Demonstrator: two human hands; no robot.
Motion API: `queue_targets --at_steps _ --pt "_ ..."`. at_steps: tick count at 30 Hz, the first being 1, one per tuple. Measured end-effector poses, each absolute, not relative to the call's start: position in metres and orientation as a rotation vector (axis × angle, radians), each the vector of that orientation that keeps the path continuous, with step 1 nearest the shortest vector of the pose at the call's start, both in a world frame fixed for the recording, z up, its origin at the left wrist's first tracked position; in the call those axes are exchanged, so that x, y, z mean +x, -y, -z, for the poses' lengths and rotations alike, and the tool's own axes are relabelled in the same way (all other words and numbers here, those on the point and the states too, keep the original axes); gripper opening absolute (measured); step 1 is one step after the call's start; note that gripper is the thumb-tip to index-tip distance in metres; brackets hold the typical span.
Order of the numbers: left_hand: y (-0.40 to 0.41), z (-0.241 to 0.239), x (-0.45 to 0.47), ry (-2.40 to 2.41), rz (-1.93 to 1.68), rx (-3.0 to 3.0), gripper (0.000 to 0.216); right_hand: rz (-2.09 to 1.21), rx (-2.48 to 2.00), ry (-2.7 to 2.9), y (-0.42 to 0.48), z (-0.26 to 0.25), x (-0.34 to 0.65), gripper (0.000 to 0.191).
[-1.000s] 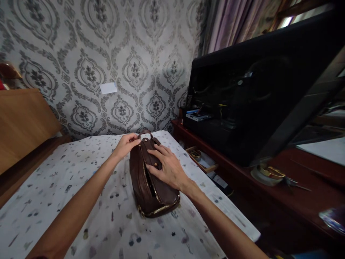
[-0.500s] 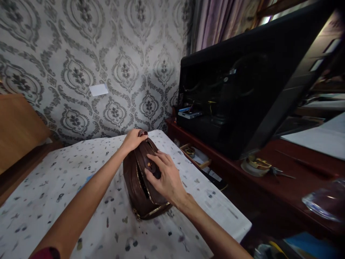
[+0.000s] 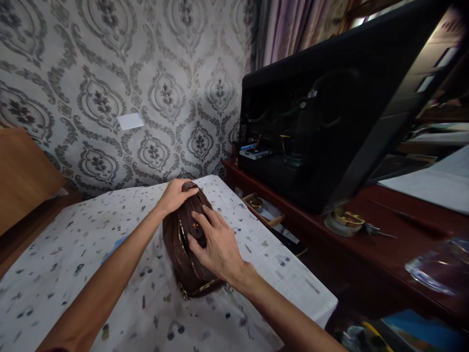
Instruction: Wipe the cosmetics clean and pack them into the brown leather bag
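A dark brown leather bag [image 3: 176, 244] with gold zips lies on a table covered by a white patterned cloth [image 3: 73, 274]. My left hand [image 3: 175, 194] grips the bag's far top end, fingers curled over it. My right hand [image 3: 214, 242] lies on the bag's upper side, fingers spread around a small flap with a stud. The bag's right flank is hidden under that hand.
A large black television [image 3: 330, 107] stands on a dark red wooden cabinet [image 3: 366, 254] to the right, with small items and keys [image 3: 348, 222] on it. An open drawer [image 3: 262, 210] sits beside the table. Patterned wallpaper is behind; a wooden board [image 3: 22, 171] stands at left.
My left hand has closed further over the bag's far end. My right hand slid slightly along the bag's flap. The view shifted right, so the bag appears further left.
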State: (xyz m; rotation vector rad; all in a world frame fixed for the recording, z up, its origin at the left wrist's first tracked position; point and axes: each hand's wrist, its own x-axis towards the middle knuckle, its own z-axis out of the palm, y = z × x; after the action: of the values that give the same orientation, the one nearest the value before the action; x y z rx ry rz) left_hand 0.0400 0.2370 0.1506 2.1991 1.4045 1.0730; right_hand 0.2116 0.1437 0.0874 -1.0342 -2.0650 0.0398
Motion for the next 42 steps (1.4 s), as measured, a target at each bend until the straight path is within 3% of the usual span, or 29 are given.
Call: queue_targets --at_steps 13,24,34,42 --pt "-0.216 -0.156 0.034 -1.339 -1.022 2.176 0.031 -0.036 -1.103 2.092 -0.145 -0.088 0.216 0.047" --pt "-0.206 -0.150 0.002 -1.699 -1.031 2.177 0.021 -0.037 -1.178 2.081 -0.140 -0.083 0.214 0.071" --pt "-0.199 -0.153 0.004 -1.800 -1.001 2.225 0.013 -0.068 -1.162 2.053 -0.140 -0.084 0.213 0.066" --pt "-0.177 -0.156 0.011 -1.785 -0.883 2.297 0.023 -0.128 -1.098 2.019 -0.141 -0.081 0.215 0.062"
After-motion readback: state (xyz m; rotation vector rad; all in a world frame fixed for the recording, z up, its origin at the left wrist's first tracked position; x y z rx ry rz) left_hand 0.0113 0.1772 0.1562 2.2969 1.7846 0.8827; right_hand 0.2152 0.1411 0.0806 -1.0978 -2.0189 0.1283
